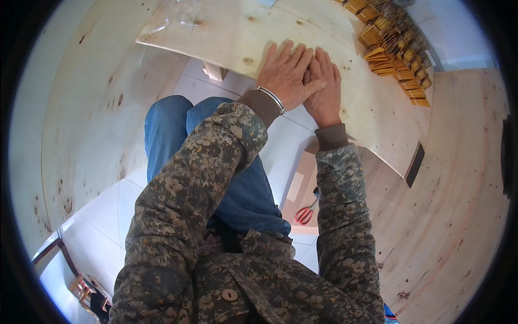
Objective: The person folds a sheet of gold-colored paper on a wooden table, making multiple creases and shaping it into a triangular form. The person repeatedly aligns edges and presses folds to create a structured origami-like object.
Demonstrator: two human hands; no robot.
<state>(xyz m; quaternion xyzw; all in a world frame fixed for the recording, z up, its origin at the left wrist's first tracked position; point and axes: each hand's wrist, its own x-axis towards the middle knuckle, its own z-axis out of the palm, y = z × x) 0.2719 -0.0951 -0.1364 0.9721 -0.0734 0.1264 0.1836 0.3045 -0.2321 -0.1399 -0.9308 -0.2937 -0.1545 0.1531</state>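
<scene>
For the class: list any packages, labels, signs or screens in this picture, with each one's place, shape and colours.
Small packets: heaped rows along the plywood board's far right edge, flat, rectangular, yellow-gold.
Clear plastic bag: board's far left corner, crumpled, transparent.
Cardboard box: on the floor under the board, brown, pale rectangular label.

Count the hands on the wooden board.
2. The left hand lies flat on the board, partly over the right hand beside it. Anything under them is hidden.

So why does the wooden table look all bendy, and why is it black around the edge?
Head view: the fisheye lens curves the straight edges of the plywood board toward the rim; the black ring is the lens border. Daylight is soft and even, with faint shadow under the left hand and right hand; glare whitens the top right corner beside the yellow packets.
</scene>
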